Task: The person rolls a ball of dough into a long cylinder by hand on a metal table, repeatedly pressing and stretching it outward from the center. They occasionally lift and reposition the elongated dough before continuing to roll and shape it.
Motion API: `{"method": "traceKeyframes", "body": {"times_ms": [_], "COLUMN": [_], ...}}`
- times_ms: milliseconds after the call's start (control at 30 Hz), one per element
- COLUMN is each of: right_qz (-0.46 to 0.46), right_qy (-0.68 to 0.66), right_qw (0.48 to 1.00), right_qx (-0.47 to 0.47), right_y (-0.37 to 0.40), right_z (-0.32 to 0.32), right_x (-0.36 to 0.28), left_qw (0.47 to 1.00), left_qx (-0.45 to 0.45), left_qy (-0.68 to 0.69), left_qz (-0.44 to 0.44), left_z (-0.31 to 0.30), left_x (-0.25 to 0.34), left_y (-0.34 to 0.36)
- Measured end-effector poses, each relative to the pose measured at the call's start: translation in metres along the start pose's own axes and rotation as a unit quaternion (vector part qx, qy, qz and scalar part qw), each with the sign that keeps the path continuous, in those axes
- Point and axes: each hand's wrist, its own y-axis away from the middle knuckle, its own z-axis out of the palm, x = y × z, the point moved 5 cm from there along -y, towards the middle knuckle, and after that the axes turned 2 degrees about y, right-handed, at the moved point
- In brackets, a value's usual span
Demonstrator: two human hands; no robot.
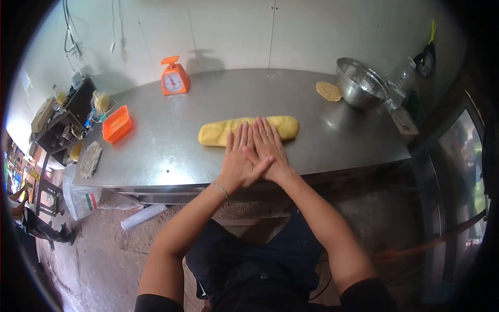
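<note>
Resting flat on a long yellow dough log [285,127], the left hand [238,162] and right hand [271,148] lie spread, fingers straight, overlapping near the thumbs. The dough is smooth and matte with rounded ends, and lies across the middle of the shiny steel desk [166,151]; its centre is hidden under the fingertips. Behind stand a boxy orange scale [174,78], a dented metal bowl [361,83] beside a thin round dough disc [328,91], and an orange plastic tray [117,124]. The bowl's contents are unclear.

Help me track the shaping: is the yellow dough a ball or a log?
A log: the yellow dough lies long across the steel table, left hand and right hand flat on its middle.
</note>
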Motion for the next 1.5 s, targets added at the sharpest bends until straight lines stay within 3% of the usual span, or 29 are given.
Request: {"method": "traceKeyframes", "body": {"times_ms": [267,433,533,600,733,800,900,1000,1300,1500], "right_qz": [0.047,0.087,0.109,0.088,0.149,0.062,0.129,0.142,0.151,0.14], "right_qy": [0.095,0.101,0.093,0.15,0.139,0.166,0.101,0.07,0.027,-0.021], "right_qw": [0.994,0.987,0.986,0.98,0.963,0.978,0.968,0.964,0.965,0.973], "right_qx": [-0.021,-0.094,-0.082,-0.095,-0.177,-0.109,-0.193,-0.213,-0.211,-0.183], "right_y": [-0.101,-0.168,-0.21,-0.234,-0.282,-0.321,-0.324,-0.323,-0.263,-0.207], "right_z": [0.041,0.051,0.077,0.102,0.124,0.203,0.173,0.163,0.123,0.09], "right_x": [0.057,0.091,0.129,0.159,0.195,0.289,0.24,0.217,0.196,0.168], "left_qw": [0.997,0.996,0.989,0.97,0.94,0.944,0.938,0.941,0.942,0.957], "left_qx": [0.055,-0.034,-0.071,-0.188,-0.226,-0.2,-0.211,-0.21,-0.219,-0.187], "left_qy": [-0.048,-0.056,0.01,0.03,0.06,0.083,0.086,0.095,0.099,0.06], "left_qz": [0.004,-0.068,-0.129,-0.153,-0.247,-0.25,-0.261,-0.249,-0.234,-0.212], "left_z": [0.018,0.026,0.033,0.035,0.055,0.077,0.084,0.065,0.028,0.048], "left_x": [-0.066,-0.109,-0.138,-0.151,-0.186,-0.203,-0.21,-0.192,-0.149,-0.141], "left_y": [-0.093,-0.157,-0.197,-0.221,-0.264,-0.281,-0.293,-0.281,-0.225,-0.21]}}
